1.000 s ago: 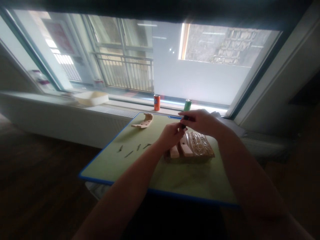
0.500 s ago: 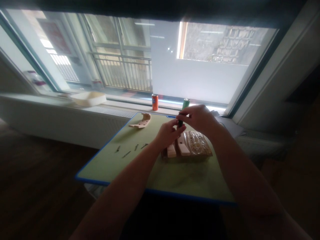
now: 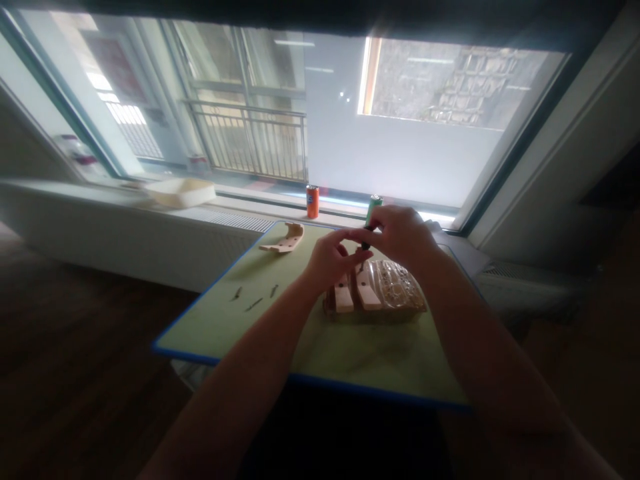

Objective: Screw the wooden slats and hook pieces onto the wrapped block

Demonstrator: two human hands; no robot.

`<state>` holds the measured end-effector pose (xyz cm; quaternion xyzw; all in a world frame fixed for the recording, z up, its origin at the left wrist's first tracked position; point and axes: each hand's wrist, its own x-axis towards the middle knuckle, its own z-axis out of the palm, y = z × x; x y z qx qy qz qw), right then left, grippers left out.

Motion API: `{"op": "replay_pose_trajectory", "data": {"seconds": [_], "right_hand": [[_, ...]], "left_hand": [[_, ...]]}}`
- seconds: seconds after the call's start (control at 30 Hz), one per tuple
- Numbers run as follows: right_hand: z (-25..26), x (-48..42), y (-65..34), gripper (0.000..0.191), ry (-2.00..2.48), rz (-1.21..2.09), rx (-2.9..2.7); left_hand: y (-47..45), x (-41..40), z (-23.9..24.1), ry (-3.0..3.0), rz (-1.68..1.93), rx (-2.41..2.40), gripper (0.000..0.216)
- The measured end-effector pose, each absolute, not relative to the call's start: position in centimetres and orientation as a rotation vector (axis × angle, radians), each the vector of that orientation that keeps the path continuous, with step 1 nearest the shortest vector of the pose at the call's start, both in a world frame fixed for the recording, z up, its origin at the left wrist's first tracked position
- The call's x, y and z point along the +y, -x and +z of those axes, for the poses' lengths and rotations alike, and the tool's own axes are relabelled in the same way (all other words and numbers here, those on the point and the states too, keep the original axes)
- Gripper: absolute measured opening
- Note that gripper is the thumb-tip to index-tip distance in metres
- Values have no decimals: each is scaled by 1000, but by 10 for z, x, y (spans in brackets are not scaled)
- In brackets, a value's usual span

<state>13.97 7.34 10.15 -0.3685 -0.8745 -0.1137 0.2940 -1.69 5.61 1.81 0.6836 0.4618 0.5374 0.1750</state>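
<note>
My right hand (image 3: 403, 233) is closed on the dark handle of a screwdriver (image 3: 367, 245), held upright above the wooden pieces. The thumb and fingers of my left hand (image 3: 327, 260) close round the tool's lower part; the exact grip is partly hidden. Below them, a pale wooden piece with dark holes (image 3: 369, 298) leans on a clear plastic-wrapped package (image 3: 400, 287). Beside it on the left rests a second wooden piece (image 3: 343, 300), its upper end covered by my left hand. The screwdriver's tip is too small to make out.
A curved wooden piece (image 3: 286, 241) lies at the back left of the green, blue-edged table (image 3: 345, 360). Several small dark screws (image 3: 254, 305) lie left of my forearm. On the sill stand an orange can (image 3: 313, 202), a green can (image 3: 374, 205) and a pale tray (image 3: 183, 193).
My right hand has shifted slightly over the handle, and my left fingers have moved a little. The view has tilted slightly. A dark screw near my left forearm is no longer visible.
</note>
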Motion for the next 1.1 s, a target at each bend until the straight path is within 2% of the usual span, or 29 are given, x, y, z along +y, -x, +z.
{"op": "replay_pose_trajectory", "data": {"seconds": [0.1,0.2,0.3,0.5,0.6,0.77,0.87,0.97,1.03,1.1], "right_hand": [[97,77,-137,37,1035,-349,-2293],[96,79,-138,30,956,-257,-2320],[95,78,-137,26,819,-181,-2413],[92,71,-129,41,946,-336,-2408],[93,69,-131,35,879,-273,-2432],[95,72,-135,28,794,-151,-2426],[95,74,-133,26,949,-229,-2382],[97,74,-133,38,1145,-370,-2309],[98,74,-136,38,1136,-391,-2304],[100,74,-140,31,1013,-339,-2359]], "left_hand": [[16,57,19,-2045,1550,1310,23],[15,58,19,-2139,1508,1268,16],[14,57,18,-2152,1445,1230,17],[17,59,14,-2133,1633,1428,24],[20,62,13,-2200,1589,1432,17],[20,61,14,-2220,1540,1380,21],[17,60,13,-2215,1592,1421,23],[14,59,14,-2261,1525,1364,21],[12,58,15,-2263,1479,1308,22],[11,58,16,-2227,1452,1264,24]]}}
